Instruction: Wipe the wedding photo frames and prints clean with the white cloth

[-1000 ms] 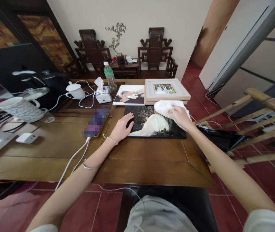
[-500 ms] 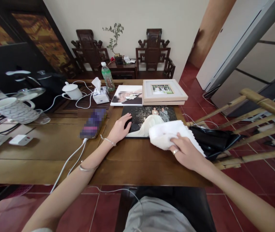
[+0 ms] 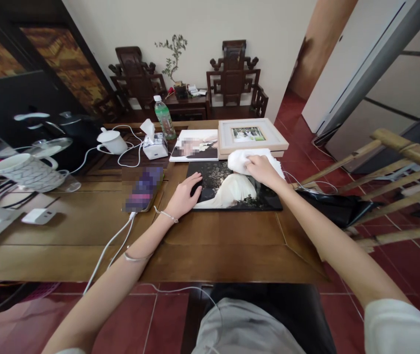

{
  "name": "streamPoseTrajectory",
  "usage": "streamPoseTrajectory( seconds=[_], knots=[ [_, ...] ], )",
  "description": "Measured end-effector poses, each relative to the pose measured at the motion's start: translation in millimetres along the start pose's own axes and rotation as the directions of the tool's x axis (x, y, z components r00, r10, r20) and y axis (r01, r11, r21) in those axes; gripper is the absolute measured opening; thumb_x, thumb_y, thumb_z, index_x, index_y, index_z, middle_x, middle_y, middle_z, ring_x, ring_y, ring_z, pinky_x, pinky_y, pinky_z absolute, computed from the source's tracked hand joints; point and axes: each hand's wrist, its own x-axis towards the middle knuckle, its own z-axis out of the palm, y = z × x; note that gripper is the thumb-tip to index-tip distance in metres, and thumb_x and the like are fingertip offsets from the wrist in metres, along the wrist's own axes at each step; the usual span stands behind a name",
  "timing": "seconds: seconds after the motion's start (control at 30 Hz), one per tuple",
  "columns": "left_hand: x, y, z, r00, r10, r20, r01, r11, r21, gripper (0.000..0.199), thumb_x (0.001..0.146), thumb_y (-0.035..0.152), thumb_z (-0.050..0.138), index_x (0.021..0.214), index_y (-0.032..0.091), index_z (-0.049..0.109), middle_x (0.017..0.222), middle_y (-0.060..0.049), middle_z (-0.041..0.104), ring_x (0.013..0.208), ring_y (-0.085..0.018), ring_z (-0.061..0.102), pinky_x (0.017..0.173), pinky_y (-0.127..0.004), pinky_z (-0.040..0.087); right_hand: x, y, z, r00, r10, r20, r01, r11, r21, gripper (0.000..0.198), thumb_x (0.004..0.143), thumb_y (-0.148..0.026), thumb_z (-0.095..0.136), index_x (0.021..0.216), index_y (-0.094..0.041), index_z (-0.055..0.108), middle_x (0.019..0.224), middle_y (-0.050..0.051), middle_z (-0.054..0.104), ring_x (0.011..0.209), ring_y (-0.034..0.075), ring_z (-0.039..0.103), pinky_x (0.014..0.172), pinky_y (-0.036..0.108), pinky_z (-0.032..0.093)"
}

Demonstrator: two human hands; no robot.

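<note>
A dark wedding photo panel (image 3: 228, 189) lies flat on the wooden table (image 3: 210, 250) in front of me. My left hand (image 3: 186, 194) rests at its left edge with the fingers stretched out over the border. Bunched in my right hand (image 3: 263, 169) is a white cloth (image 3: 237, 161), which lies over the panel's upper right part and hides the upper part of the picture there. Just behind the panel are a white-edged photo print (image 3: 198, 150) and a pale framed photo (image 3: 252, 135) that sits on top of another frame.
Left of the panel lies a phone (image 3: 144, 189) with a white cable plugged in. Farther back stand a tissue box (image 3: 154, 146), a green-labelled bottle (image 3: 164, 118), a lidded white cup (image 3: 112, 141) and a patterned mug (image 3: 29, 172). A bamboo chair (image 3: 398, 147) is at the right.
My right hand has moved the cloth from the panel's lower right corner away from me to its upper right edge. My left hand has stayed at the left edge.
</note>
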Motion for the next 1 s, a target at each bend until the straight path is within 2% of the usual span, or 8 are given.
streamPoseTrajectory(
  seconds=[0.17,0.3,0.4,0.5,0.6,0.8,0.9,1.0],
  knots=[
    [0,0,2,1.0,0.001,-0.008,-0.001,1.0,0.009,0.034,0.09,0.029,0.047,0.116,0.014,0.063,0.13,-0.015,0.06,0.125,-0.028,0.053,0.108,-0.05,0.041,-70,-12,-3,0.994,-0.074,0.076,0.074,0.997,0.007,0.026,0.082,-0.022,0.038,0.066,-0.019,0.058,0.067,0.006,0.063,0.068,0.021,0.055,0.069,0.032,0.038],
    [0,1,3,1.0,-0.003,-0.014,0.004,1.0,0.026,0.036,0.09,0.028,0.046,0.116,0.011,0.063,0.13,-0.018,0.059,0.125,-0.029,0.053,0.108,-0.049,0.041,-132,-21,-13,0.985,-0.139,0.098,0.136,0.99,0.034,0.024,0.081,-0.02,0.038,0.075,-0.021,0.061,0.08,0.007,0.067,0.087,0.025,0.06,0.089,0.037,0.036],
    [0,2,3,1.0,-0.001,-0.015,0.002,1.0,0.026,0.036,0.09,0.028,0.046,0.115,0.011,0.063,0.129,-0.018,0.059,0.125,-0.029,0.053,0.108,-0.049,0.041,-147,-23,-18,0.982,-0.153,0.109,0.147,0.987,0.056,0.022,0.079,-0.019,0.039,0.079,-0.022,0.062,0.086,0.008,0.069,0.092,0.026,0.06,0.089,0.038,0.036],
    [0,1,2,1.0,-0.001,-0.012,0.001,1.0,0.031,0.035,0.09,0.029,0.047,0.115,0.012,0.063,0.129,-0.017,0.06,0.125,-0.029,0.054,0.107,-0.05,0.042,-129,-18,-19,0.98,-0.148,0.136,0.141,0.988,0.061,0.022,0.08,-0.021,0.038,0.066,-0.022,0.055,0.072,0.006,0.065,0.075,0.023,0.059,0.079,0.035,0.038],
    [0,0,2,1.0,0.006,-0.009,-0.006,1.0,0.03,0.034,0.09,0.029,0.047,0.115,0.013,0.063,0.129,-0.016,0.06,0.125,-0.028,0.054,0.107,-0.05,0.042,-91,-10,-16,0.987,-0.097,0.128,0.09,0.994,0.058,0.024,0.08,-0.023,0.038,0.06,-0.022,0.052,0.063,0.005,0.061,0.064,0.021,0.054,0.065,0.032,0.036],
    [0,1,1,1.0,0.005,0.002,-0.005,1.0,0.016,0.034,0.09,0.029,0.046,0.115,0.014,0.064,0.129,-0.015,0.061,0.125,-0.028,0.053,0.108,-0.049,0.041,-18,3,-6,0.999,-0.034,0.024,0.034,0.999,-0.007,0.026,0.08,-0.023,0.038,0.064,-0.018,0.058,0.074,0.009,0.067,0.073,0.022,0.056,0.065,0.03,0.033],
    [0,3,0,1.0,-0.004,0.007,0.004,1.0,0.025,0.034,0.091,0.028,0.046,0.115,0.012,0.063,0.129,-0.016,0.06,0.126,-0.028,0.053,0.109,-0.048,0.04,-6,4,-1,1.0,-0.027,-0.013,0.026,0.999,-0.039,0.027,0.081,-0.023,0.039,0.068,-0.017,0.061,0.078,0.01,0.068,0.078,0.023,0.058,0.068,0.03,0.034],
    [0,4,0,1.0,-0.007,0.007,0.007,0.999,0.041,0.034,0.091,0.027,0.046,0.115,0.011,0.063,0.13,-0.016,0.06,0.125,-0.027,0.053,0.109,-0.046,0.041,-21,1,2,1.0,-0.009,0.002,0.009,0.998,-0.055,0.026,0.082,-0.022,0.039,0.069,-0.017,0.062,0.076,0.011,0.068,0.076,0.023,0.058,0.068,0.03,0.034]
  ],
)
